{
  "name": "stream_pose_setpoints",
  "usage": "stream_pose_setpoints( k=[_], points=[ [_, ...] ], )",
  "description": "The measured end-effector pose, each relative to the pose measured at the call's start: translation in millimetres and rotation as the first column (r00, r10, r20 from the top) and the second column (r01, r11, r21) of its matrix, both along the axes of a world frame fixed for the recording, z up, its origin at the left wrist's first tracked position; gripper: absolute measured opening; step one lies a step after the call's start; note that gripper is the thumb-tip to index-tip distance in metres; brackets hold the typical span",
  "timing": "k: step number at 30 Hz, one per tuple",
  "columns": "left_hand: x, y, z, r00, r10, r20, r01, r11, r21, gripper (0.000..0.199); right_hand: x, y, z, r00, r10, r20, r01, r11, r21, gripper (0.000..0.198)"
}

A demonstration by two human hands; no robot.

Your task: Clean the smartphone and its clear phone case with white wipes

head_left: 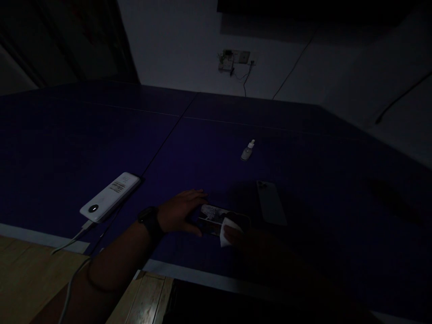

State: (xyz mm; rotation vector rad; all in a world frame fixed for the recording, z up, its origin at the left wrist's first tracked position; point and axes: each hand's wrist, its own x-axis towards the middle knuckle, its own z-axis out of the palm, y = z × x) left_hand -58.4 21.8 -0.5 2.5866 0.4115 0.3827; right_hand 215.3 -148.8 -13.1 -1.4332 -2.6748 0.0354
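A dark flat rectangle with a picture on it, like a phone or phone case (212,214), lies on the blue surface. At its left end rests my left hand (180,210), fingers stretched and thumb apart, with a dark watch on the wrist. My right hand (238,237), mostly lost in shadow, presses a folded white wipe (227,230) onto the right part of the rectangle. Just to the right lies a second phone (272,204), back side up with its cameras at the far end. Farther off, a small clear dropper bottle (247,153) lies on its side.
A white power bank (111,195) with a cable (72,238) lies to the left. The blue surface (162,180) has a pale front edge. Wall sockets (232,58) with plugs and hanging wires are at the back. The room is very dark.
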Motion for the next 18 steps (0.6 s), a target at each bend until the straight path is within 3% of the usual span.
stream_pose_setpoints(
  k=[11, 18],
  points=[
    [5.4, 1.2, -0.1, 1.0, 0.006, 0.003, -0.006, 1.0, 0.023, 0.082, -61.2, 38.7, 32.3, 0.984, 0.179, 0.006, -0.179, 0.983, 0.032, 0.046],
    [4.0, 2.7, -1.4, 1.0, 0.003, 0.008, -0.003, 1.0, 0.015, 0.082, -48.5, 36.2, 30.1, 0.989, 0.145, 0.043, -0.146, 0.989, 0.023, 0.048]
  ],
)
